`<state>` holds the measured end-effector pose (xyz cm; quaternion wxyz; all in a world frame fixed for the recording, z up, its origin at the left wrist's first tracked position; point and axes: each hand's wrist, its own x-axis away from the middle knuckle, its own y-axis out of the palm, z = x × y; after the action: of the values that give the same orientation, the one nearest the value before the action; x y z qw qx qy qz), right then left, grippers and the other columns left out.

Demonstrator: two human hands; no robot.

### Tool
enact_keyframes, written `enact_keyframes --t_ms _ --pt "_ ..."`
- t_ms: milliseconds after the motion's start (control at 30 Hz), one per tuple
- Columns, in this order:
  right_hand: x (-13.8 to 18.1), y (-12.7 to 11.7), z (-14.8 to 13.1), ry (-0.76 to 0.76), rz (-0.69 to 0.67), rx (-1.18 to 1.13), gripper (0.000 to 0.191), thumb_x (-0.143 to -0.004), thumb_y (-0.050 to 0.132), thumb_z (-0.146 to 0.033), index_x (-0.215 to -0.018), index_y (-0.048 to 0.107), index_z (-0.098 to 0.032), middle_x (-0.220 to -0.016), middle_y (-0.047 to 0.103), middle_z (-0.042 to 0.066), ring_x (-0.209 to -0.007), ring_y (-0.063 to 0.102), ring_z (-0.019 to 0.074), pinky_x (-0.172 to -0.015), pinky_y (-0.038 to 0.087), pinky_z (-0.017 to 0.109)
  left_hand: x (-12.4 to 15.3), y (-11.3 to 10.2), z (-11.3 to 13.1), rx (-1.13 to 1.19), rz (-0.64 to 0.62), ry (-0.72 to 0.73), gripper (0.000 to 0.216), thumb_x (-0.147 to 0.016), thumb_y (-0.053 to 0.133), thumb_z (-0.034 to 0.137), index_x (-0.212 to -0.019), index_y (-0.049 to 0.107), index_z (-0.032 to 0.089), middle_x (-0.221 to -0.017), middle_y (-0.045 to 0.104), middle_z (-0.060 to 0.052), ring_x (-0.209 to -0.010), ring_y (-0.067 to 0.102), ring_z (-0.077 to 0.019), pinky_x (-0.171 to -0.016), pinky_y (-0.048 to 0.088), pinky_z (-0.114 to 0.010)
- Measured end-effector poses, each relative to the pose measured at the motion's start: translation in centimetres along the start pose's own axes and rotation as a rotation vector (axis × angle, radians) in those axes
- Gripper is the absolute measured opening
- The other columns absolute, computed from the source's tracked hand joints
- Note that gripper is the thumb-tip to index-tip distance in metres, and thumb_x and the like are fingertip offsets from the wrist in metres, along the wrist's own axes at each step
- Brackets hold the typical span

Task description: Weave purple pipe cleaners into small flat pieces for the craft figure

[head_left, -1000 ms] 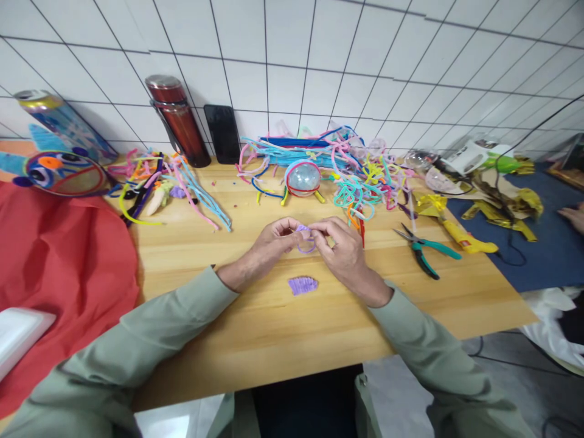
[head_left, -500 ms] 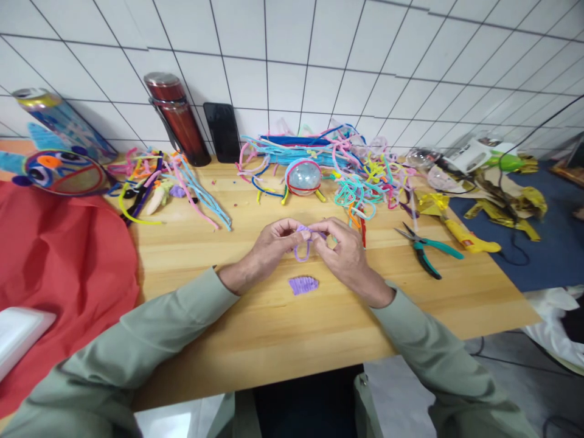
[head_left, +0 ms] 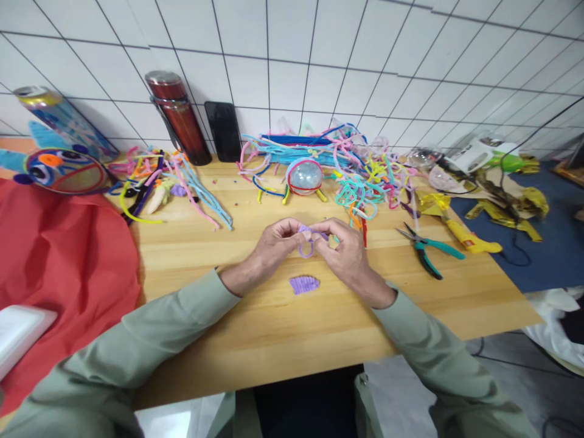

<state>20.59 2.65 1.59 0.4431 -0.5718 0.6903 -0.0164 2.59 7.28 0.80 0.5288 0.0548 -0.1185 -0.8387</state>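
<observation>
Purple pipe cleaner (head_left: 307, 248) | left hand (head_left: 275, 243) pinches it | right hand (head_left: 347, 254) pinches it

White tiled wall (head_left: 292, 55), wooden table (head_left: 274, 328), grey floor (head_left: 511, 371), even light

1. The desk (head_left: 292, 340) is smooth, light wood.
2. The purple pipe cleaner (head_left: 306, 242) looks soft and fuzzy.
3. The red bottle (head_left: 179, 120) is shiny metal.
4. The red cloth (head_left: 59, 255) looks matt.
</observation>
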Motion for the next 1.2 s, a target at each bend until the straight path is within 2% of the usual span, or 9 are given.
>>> enact_keyframes --t_ms 100,300,500,900,1200 --pt "-0.06 0.00 0.01 -0.003 -0.005 0.004 0.013 -0.091 0.065 -0.015 -0.094 0.076 -0.023 -0.084 0.078 0.002 -0.075 0.069 0.0180 -0.072 0.056 0.033 -0.07 0.02 -0.30 0.026 0.007 -0.002 0.053 -0.064 0.099 0.057 -0.080 0.070 0.016 -0.071 0.065 0.002 -0.063 0.052 -0.0092 -0.062 0.041 -0.024" --pt "-0.07 -0.10 -0.24 -0.002 -0.005 0.012 0.012 -0.091 0.066 -0.016 -0.092 0.076 -0.023 -0.082 0.077 0.002 -0.074 0.070 0.0181 -0.072 0.056 0.033 -0.12 -0.06 -0.34 0.009 0.005 0.004 0.051 -0.066 0.098 0.057 -0.080 0.071 0.016 -0.073 0.067 0.001 -0.065 0.054 -0.0096 -0.064 0.043 -0.024" --pt "-0.07 -0.23 -0.28 0.014 -0.021 -0.010 0.012 -0.091 0.067 -0.016 -0.093 0.077 -0.021 -0.084 0.079 0.003 -0.076 0.072 0.0186 -0.072 0.055 0.033 -0.08 0.05 -0.16 0.031 0.028 0.004 0.054 -0.061 0.101 0.057 -0.078 0.070 0.016 -0.071 0.066 0.002 -0.064 0.053 -0.0090 -0.062 0.043 -0.023" --pt "0.11 -0.11 -0.73 0.244 -0.078 -0.200 0.013 -0.093 0.067 -0.028 -0.093 0.078 -0.022 -0.086 0.080 0.003 -0.078 0.070 0.0184 -0.074 0.054 0.033 -0.04 0.16 -0.72 0.047 0.042 0.031 0.053 -0.063 0.100 0.055 -0.080 0.068 0.016 -0.070 0.061 0.004 -0.063 0.051 -0.0086 -0.060 0.042 -0.023" --pt "0.00 -0.03 -0.21 0.359 -0.087 -0.288 0.019 -0.096 0.066 -0.035 -0.088 0.077 -0.021 -0.082 0.077 0.002 -0.077 0.069 0.0184 -0.074 0.054 0.032 -0.10 0.31 -0.42 0.027 0.024 0.012 0.054 -0.061 0.101 0.055 -0.081 0.068 0.016 -0.074 0.066 0.002 -0.065 0.053 -0.0090 -0.063 0.043 -0.023"
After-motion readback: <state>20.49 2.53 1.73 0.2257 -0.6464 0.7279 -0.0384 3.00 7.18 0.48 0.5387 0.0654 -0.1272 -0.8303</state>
